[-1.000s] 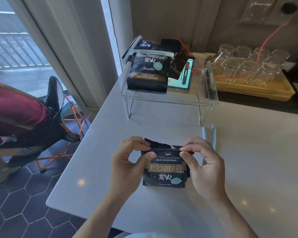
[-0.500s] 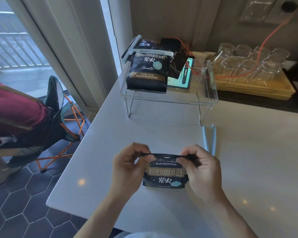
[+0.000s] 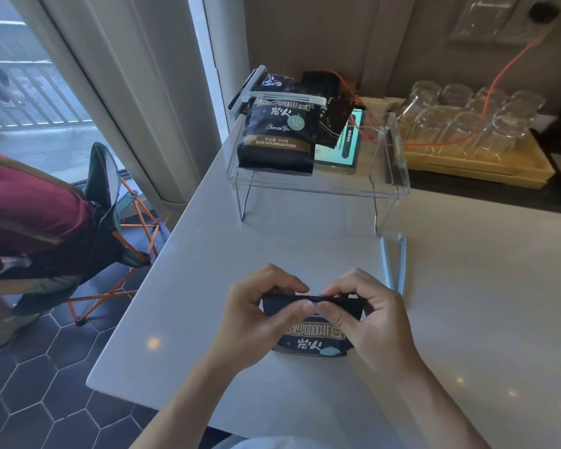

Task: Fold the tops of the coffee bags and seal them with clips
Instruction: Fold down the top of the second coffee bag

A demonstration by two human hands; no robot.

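Note:
A black coffee bag (image 3: 311, 341) with gold lettering stands on the white table (image 3: 272, 247) in front of me. Its top is folded down into a flat band. My left hand (image 3: 256, 315) pinches that fold from the left and my right hand (image 3: 366, 319) pinches it from the right, thumbs nearly meeting at the middle. A pale blue sealing clip (image 3: 393, 264) lies open on the table just beyond my right hand. Another coffee bag (image 3: 277, 137), closed with a white clip (image 3: 289, 99), sits on the clear acrylic shelf (image 3: 321, 186) at the back.
More dark bags (image 3: 332, 121) and a phone (image 3: 340, 144) share the shelf. A wooden tray (image 3: 480, 166) of upturned glasses (image 3: 460, 121) and an orange cable (image 3: 486, 92) stand at the back right. Left of the table's edge are a folding chair (image 3: 117, 228) and a person in red (image 3: 30, 215).
My hands have rolled the bag's top further down, so the bag is shorter and the upper lettering is covered. Both thumbs moved inward toward the middle.

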